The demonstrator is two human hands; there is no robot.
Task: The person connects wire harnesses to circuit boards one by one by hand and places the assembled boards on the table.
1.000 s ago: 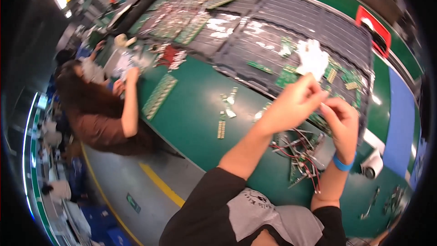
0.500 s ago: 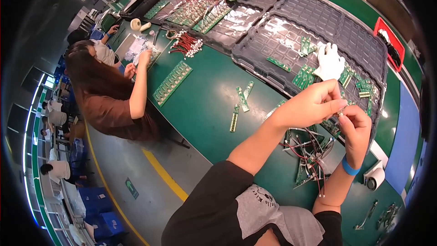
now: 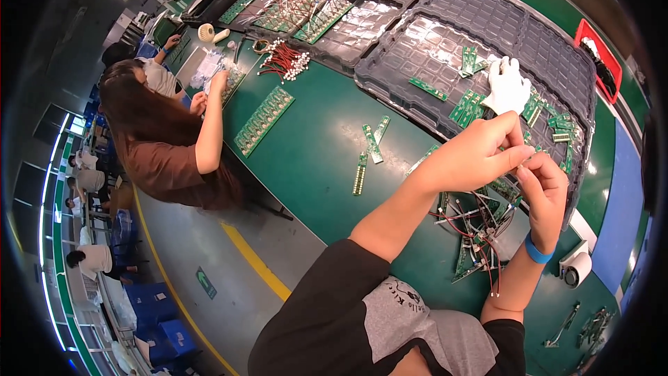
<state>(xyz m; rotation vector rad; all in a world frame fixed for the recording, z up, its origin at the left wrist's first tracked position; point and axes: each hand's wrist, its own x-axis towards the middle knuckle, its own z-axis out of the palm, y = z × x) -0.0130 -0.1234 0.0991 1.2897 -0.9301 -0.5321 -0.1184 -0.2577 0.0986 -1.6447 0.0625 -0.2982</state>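
My left hand [image 3: 476,153] reaches in over the table, its thumb and fingers closed in a pinch. Its fingertips meet those of my right hand [image 3: 546,191], which is pinched too and has a blue band [image 3: 537,249] at the wrist. Whatever lies between the fingers is too small and covered to make out. Just beyond my hands, a white glove [image 3: 507,87] lies on a black plastic tray [image 3: 410,63] among small green circuit boards [image 3: 467,108]. Below my hands is a heap of boards with red, black and white wires [image 3: 476,237].
Loose narrow boards [image 3: 372,143] lie on the green table [image 3: 313,167], with a larger board panel [image 3: 264,122] farther left. Red wires with white connectors [image 3: 285,59] are bunched behind. A co-worker [image 3: 163,139] sits at left. A red bin [image 3: 600,63] and a white roll [image 3: 576,268] are at right.
My fingertips have shifted slightly and stay pinched together; the pale bit glimpsed between them earlier is now mostly covered. The whole view has tilted a little.
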